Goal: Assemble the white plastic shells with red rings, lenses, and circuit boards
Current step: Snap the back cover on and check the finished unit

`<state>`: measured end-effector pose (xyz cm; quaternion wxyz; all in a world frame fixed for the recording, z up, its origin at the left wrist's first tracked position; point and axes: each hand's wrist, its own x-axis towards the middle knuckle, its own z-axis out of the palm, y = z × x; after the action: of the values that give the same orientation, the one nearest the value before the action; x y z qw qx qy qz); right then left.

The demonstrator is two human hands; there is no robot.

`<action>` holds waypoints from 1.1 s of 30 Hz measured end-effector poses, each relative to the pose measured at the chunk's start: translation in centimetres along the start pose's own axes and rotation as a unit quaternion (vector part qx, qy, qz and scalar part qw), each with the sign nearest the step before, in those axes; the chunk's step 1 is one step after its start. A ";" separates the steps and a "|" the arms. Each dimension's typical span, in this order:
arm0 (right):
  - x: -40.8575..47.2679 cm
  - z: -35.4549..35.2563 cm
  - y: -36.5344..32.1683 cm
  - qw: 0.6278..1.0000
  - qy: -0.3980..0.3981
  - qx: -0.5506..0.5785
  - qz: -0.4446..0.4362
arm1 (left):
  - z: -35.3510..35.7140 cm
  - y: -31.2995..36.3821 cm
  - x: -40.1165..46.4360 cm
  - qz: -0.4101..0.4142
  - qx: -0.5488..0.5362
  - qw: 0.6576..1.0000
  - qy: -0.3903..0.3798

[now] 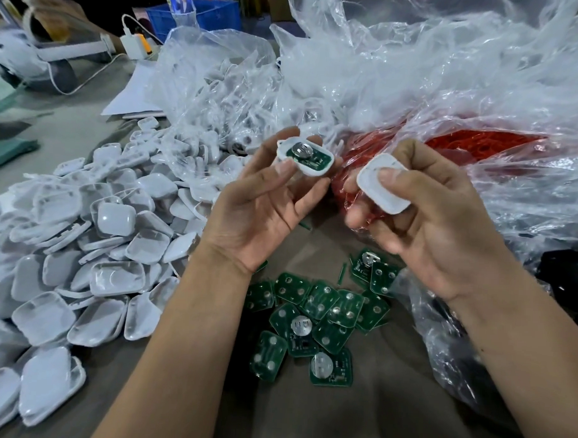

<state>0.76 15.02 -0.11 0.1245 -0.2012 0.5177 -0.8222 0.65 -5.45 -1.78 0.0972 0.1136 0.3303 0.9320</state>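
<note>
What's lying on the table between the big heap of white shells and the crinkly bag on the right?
A scatter of green circuit boards, seen in the head view.

White shells [93, 244] — green circuit boards [313, 321] — red rings [473, 146], blue crate [203, 17].

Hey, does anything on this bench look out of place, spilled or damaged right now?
Nothing looks damaged. The white shells lie in a loose heap spilling from a clear bag, and the circuit boards are scattered, overlapping, some face up, some face down. That looks like working stock, not an accident.

Shell halves [305, 155] in both hands [265, 198]
</note>
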 end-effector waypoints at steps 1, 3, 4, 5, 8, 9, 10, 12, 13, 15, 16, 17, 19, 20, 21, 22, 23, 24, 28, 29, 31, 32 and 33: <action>0.1 -0.1 -0.1 1.000 0.015 -0.001 -0.004 | 0.0 -0.1 0.0 -0.004 0.008 1.000 0.001; 0.1 -0.3 -0.3 0.999 0.040 0.002 -0.010 | -0.1 -0.3 0.0 -0.011 0.015 1.000 0.001; 0.2 -0.4 -0.4 0.999 0.051 0.003 -0.011 | -0.2 -0.4 0.0 -0.013 0.018 1.000 -0.002; 0.2 -0.6 -0.5 0.998 0.064 0.004 -0.009 | -0.3 -0.5 0.0 -0.014 0.022 1.000 -0.005; 0.3 -0.9 -0.6 0.995 0.095 0.028 0.004 | -0.4 -0.6 0.2 -0.017 0.030 0.999 -0.013; 0.3 -0.9 -0.6 0.993 0.104 0.046 0.014 | -0.4 -0.6 0.2 -0.017 0.031 0.999 -0.015; 0.4 -1.0 -0.6 0.991 0.115 0.063 0.027 | -0.4 -0.7 0.2 -0.018 0.031 0.999 -0.015; 0.5 -1.0 -0.5 0.985 0.134 0.091 0.051 | -0.3 -0.7 0.2 -0.017 0.030 0.999 -0.009; 0.6 -1.1 -0.5 0.984 0.137 0.098 0.062 | -0.3 -0.8 0.2 -0.016 0.031 0.999 -0.007; 0.7 -1.2 -0.4 0.984 0.127 0.097 0.083 | -0.2 -0.8 0.2 -0.014 0.035 0.999 -0.006; 0.6 -1.2 -0.4 0.985 0.116 0.084 0.093 | -0.2 -0.8 0.2 -0.014 0.034 0.999 -0.008; 0.6 -1.2 -0.4 0.988 0.102 0.065 0.100 | -0.2 -0.8 0.2 -0.015 0.032 0.999 -0.010; 0.5 -1.2 -0.6 0.990 0.080 0.049 0.104 | -0.2 -0.8 0.2 -0.015 0.028 0.999 -0.012; 0.5 -1.2 -0.7 0.990 0.075 0.056 0.105 | -0.2 -0.9 0.2 -0.016 0.026 0.999 -0.012; 0.4 -1.1 -0.8 0.990 0.069 0.068 0.106 | -0.1 -0.9 0.2 -0.015 0.024 1.000 -0.012; 0.4 -1.1 -0.9 0.989 0.062 0.079 0.110 | -0.2 -1.0 0.3 -0.014 0.026 1.000 -0.009; 0.4 -1.1 -1.0 0.988 0.058 0.084 0.115 | -0.2 -1.0 0.3 -0.013 0.030 0.999 -0.005; 0.4 -1.1 -0.9 0.988 0.057 0.081 0.119 | -0.2 -1.1 0.3 -0.011 0.037 0.999 0.000; 0.6 -0.8 -0.1 0.990 0.109 -0.019 0.089 | -0.4 -1.2 0.4 -0.012 0.072 0.997 0.006; 0.6 -0.7 0.1 0.990 0.118 -0.024 0.068 | -0.4 -1.2 0.4 -0.014 0.079 0.997 0.007; 0.8 -0.7 0.2 0.991 0.130 -0.020 0.013 | -0.5 -1.3 0.5 -0.012 0.095 0.995 0.012; 0.8 -0.7 0.2 0.990 0.138 -0.026 -0.013 | -0.5 -1.3 0.5 -0.010 0.103 0.995 0.015; 0.8 -0.8 0.2 0.988 0.145 -0.037 -0.036 | -0.5 -1.4 0.5 -0.010 0.108 0.994 0.017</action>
<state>-0.35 15.22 -0.40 0.0110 -0.1025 0.5531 -0.8267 0.17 -4.57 -3.01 0.0883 0.1044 0.4314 0.8917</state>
